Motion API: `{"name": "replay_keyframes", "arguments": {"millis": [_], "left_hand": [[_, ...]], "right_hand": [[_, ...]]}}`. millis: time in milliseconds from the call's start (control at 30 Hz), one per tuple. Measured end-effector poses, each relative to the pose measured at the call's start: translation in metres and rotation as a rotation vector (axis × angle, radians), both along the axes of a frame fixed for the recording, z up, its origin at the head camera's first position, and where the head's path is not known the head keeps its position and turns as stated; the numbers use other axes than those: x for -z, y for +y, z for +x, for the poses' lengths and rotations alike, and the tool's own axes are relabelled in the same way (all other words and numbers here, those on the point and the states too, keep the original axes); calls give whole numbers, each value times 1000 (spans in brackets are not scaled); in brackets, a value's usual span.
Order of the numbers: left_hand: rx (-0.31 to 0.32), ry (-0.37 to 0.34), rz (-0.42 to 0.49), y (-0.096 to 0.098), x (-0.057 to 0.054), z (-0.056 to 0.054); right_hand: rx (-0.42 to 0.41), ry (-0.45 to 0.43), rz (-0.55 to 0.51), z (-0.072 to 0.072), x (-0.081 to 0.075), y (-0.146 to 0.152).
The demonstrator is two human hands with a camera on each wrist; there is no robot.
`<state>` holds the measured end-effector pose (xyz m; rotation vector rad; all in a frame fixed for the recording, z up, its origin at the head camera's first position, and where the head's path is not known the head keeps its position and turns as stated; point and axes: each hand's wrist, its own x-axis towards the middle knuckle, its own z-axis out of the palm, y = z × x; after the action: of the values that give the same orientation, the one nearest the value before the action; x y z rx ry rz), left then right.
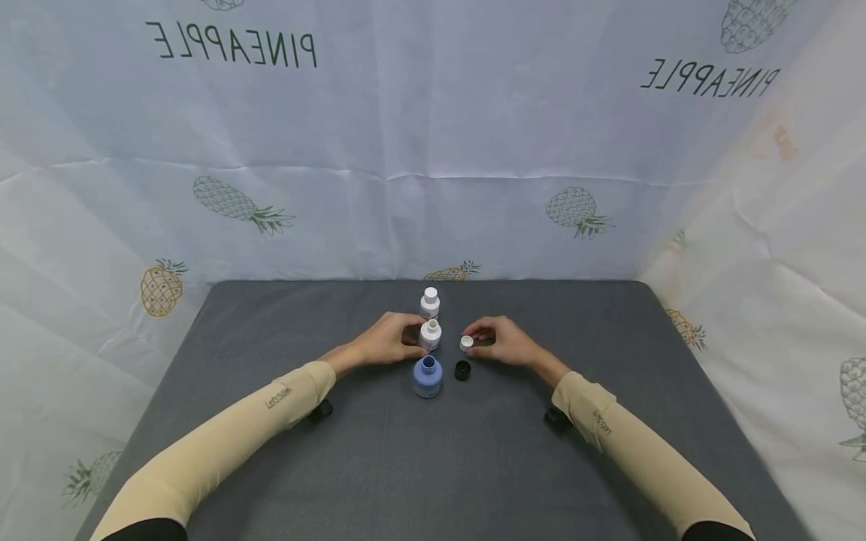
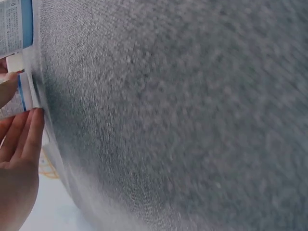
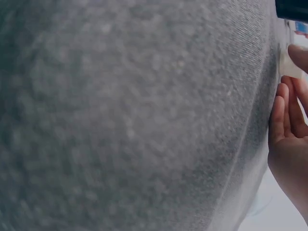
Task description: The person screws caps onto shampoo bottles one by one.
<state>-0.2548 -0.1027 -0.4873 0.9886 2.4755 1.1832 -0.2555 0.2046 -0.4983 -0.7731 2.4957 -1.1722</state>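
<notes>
Between left fingertips [image 1: 414, 351], uncapped white bottle [image 1: 429, 338]

Counter [image 1: 433, 466]: grey matt cloth surface, rough grain. Far backdrop [image 1: 473, 218]: thin creased sheet, cloth or plastic unclear. Far white bottle [image 1: 429, 305], middle white bottle [image 1: 430, 337], near blue bottle [image 1: 428, 384]: smooth plastic. White cap [image 1: 466, 343], black cap [image 1: 463, 371]: plastic. Left sleeve [image 1: 223, 436], right sleeve [image 1: 643, 443]: matt fabric.

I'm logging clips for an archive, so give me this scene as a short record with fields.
Left hand: holds middle bottle
Right hand: holds white cap
Middle bottle: white, uncapped
Rear bottle: white, capped
Blue bottle: uncapped, nearest the person
Dark cap: right of blue bottle
Table: grey
</notes>
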Motion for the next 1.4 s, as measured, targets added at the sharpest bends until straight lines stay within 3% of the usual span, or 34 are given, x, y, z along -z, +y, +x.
{"name": "replay_keyframes", "arguments": {"millis": [367, 600, 900, 1167, 1400], "left_hand": [[-37, -23, 65, -13, -1, 0], [-61, 15, 50, -19, -5, 1], [-78, 58, 44, -21, -9, 2], [-86, 54, 34, -19, -13, 3], [-76, 38, 25, -21, -13, 3]], "right_hand": [[32, 26, 16, -2, -1, 0], [30, -9, 1, -4, -13, 3], [42, 49, -78, -12, -43, -5], [-33, 85, -89, -8, -63, -25], [-82, 79, -75, -5, -63, -38]]}}
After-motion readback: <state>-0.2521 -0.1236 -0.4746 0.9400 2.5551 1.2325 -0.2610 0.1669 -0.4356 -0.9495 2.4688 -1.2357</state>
